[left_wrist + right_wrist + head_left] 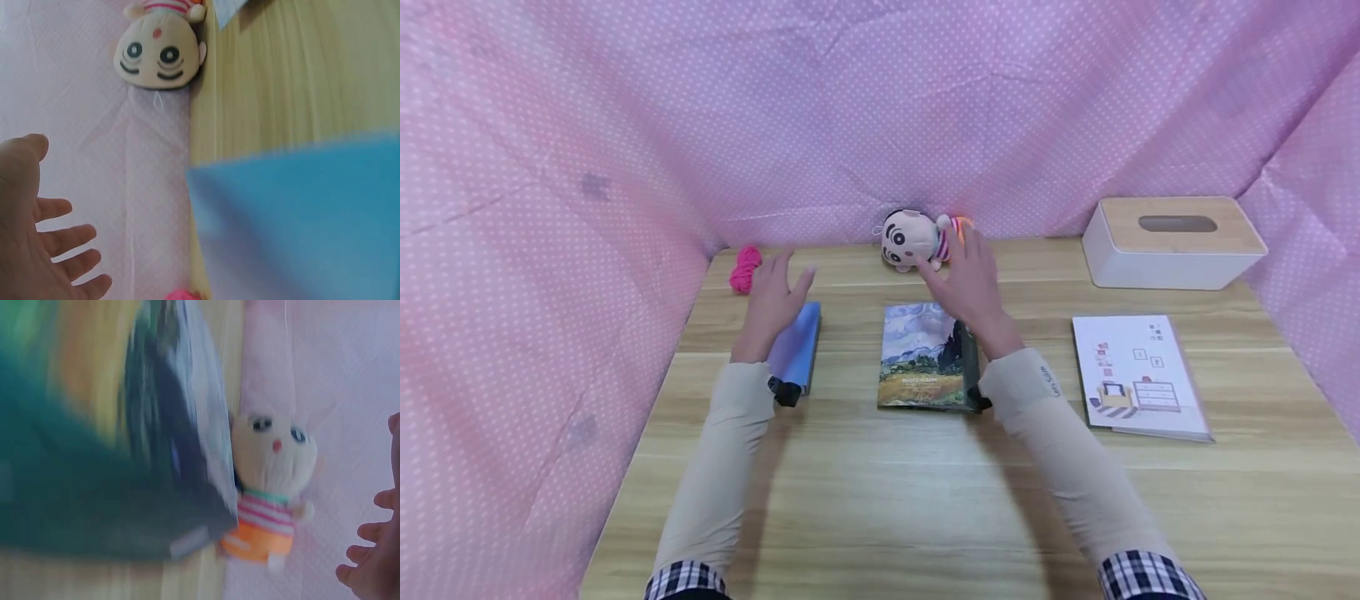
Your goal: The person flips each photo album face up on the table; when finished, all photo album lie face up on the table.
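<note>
My left hand point(772, 302) hovers with spread fingers above a blue book point(806, 343), partly hiding it. Just beyond its fingertips lies a bundle of pink yarn point(745, 271). In the left wrist view the same hand point(28, 231) holds nothing, and the blue cover point(300, 219) fills the lower right. My right hand point(970, 287), also empty with fingers apart, is over the far right corner of a photo album point(917, 358) with a painted landscape cover. Its fingers overlap a plush doll point(906, 242) lying at the back; the right wrist view shows the doll's point(265, 515) striped shirt and orange bottom.
A white tissue box point(1172, 267) with a wooden lid stands at the back right. In front of it lies a white book point(1138, 375) with a furniture drawing. Pink dotted cloth point(880, 108) hangs behind and beside the wooden table point(880, 500).
</note>
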Demonstrator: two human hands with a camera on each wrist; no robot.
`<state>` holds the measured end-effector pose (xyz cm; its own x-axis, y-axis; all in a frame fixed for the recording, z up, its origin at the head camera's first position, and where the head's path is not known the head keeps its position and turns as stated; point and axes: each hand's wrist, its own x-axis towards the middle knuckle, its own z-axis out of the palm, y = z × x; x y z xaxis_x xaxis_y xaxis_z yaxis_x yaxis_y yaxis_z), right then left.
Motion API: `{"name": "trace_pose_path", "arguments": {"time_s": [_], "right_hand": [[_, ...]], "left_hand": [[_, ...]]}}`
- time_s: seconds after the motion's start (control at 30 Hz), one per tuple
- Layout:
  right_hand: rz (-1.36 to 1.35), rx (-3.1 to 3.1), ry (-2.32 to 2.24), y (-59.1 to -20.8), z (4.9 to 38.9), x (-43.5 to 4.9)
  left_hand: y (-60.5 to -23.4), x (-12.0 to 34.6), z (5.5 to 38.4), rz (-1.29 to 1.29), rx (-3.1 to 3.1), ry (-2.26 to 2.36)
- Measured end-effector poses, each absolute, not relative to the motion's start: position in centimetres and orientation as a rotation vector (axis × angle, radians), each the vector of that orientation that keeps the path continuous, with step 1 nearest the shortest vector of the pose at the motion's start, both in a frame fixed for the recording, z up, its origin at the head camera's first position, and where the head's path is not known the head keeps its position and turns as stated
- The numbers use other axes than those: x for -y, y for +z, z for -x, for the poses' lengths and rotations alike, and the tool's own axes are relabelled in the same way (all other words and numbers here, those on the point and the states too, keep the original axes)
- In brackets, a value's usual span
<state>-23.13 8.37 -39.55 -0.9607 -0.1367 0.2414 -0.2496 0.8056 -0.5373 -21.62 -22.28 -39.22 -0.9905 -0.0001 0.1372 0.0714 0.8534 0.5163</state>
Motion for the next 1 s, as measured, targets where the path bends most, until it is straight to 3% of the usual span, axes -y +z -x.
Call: {"name": "trace_pose_path", "arguments": {"time_s": [0.63,1.0], "right_hand": [[-0.511,2.754,1.323,-42.9,19.5,2.1],[-0.531,2.871,1.504,-45.2,15.7,7.1]], "left_hand": [[-42.9,30.2,17.0,-0.278,2.998,-1.262],[-44.5,31.4,16.0,-0.394,3.064,-1.264]]}}
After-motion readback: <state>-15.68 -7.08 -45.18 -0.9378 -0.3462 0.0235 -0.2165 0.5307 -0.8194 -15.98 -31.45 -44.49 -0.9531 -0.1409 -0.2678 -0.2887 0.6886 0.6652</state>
